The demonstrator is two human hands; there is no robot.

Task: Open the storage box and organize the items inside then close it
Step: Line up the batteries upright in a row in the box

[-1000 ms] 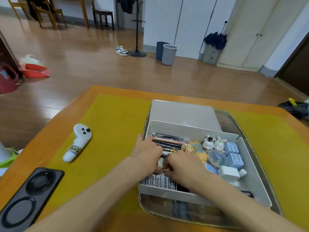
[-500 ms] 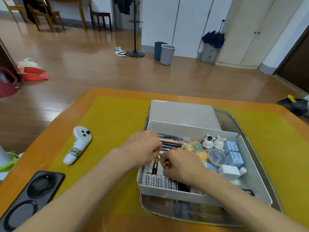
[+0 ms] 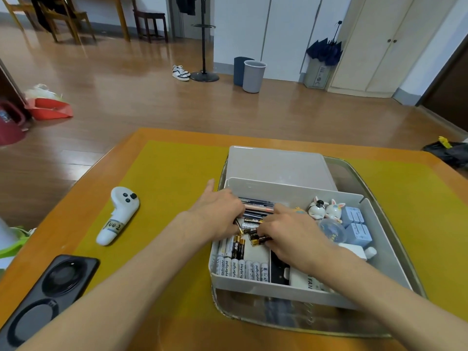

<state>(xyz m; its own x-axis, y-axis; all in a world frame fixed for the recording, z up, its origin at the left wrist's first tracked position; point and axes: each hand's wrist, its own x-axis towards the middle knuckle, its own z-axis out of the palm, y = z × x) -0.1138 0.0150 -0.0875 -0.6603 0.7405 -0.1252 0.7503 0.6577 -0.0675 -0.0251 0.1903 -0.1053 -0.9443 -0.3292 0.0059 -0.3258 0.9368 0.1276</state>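
— While you are sorting, what is lying nearest you?

— The row of white batteries [image 3: 240, 268] is standing along the near wall of the storage box [image 3: 298, 191], long axes running away from me. Just beyond, I am pinching a black-and-gold battery [image 3: 260, 240] with my right hand [image 3: 291, 231]; it is lying crosswise, left to right.

— And the left?

— My left hand [image 3: 217, 214] is curling over the pens [image 3: 255, 207], fingertips touching a thin gold-tipped stick; whether it is gripping, I cannot tell. The loose battery is lying between both hands, the right nearer. It needs turning to match the row. The lid [image 3: 278, 165] is resting behind.
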